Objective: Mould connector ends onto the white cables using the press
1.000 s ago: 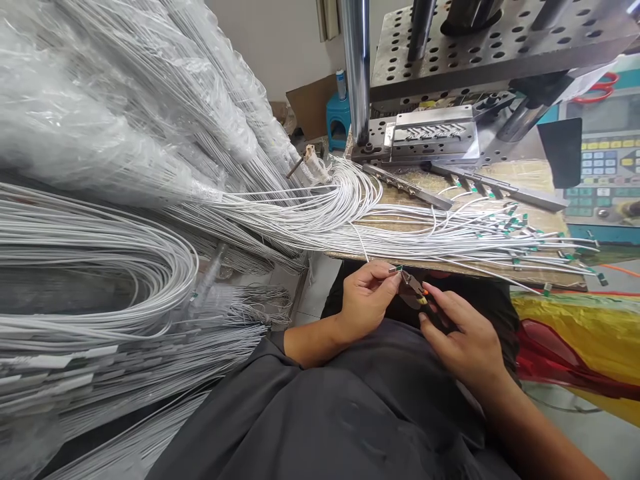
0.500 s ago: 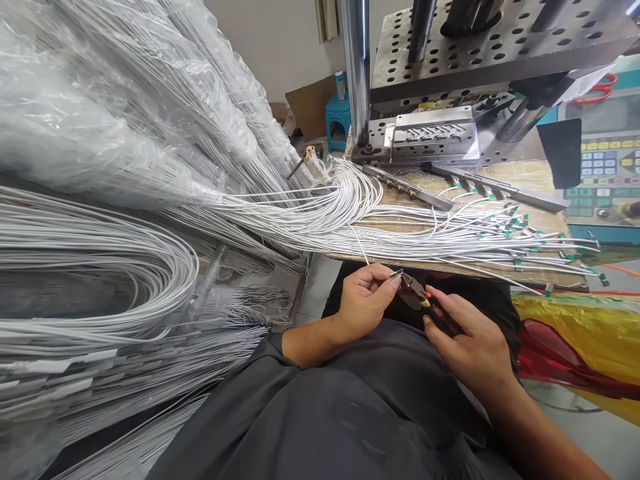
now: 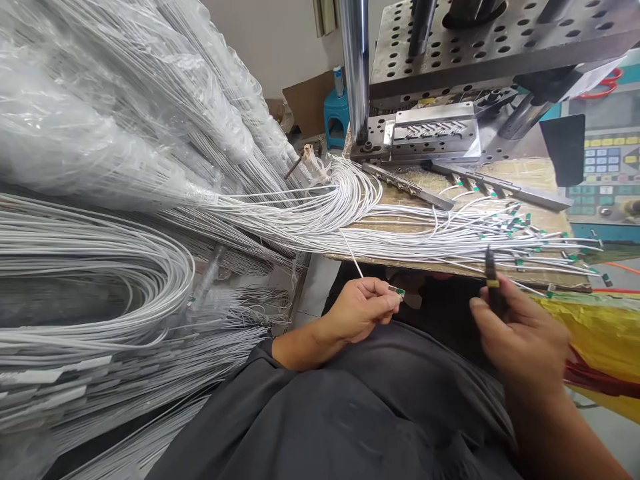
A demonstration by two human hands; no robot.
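My left hand (image 3: 361, 310) pinches the end of one white cable (image 3: 351, 253), whose small green-tipped connector (image 3: 397, 291) sticks out past my fingertips. My right hand (image 3: 520, 337) is closed round small cutting pliers (image 3: 491, 277), their dark jaws pointing up, a hand's width to the right of the connector. Both hands hover over my dark-clothed lap, just below the front edge of the workbench (image 3: 400, 263). A thick fan of white cables (image 3: 350, 213) with green ends (image 3: 515, 223) lies across the bench.
Large bundles of white cable in plastic wrap (image 3: 125, 133) fill the left side. A metal press with a mould block (image 3: 433, 133) and steel column (image 3: 354, 67) stands behind the bench. A control panel (image 3: 607, 173) sits at right, yellow and red plastic (image 3: 590, 333) below it.
My right hand has pulled the pliers away from the connector, moving right and up. My left hand keeps its pinch on the cable end and has dropped slightly.
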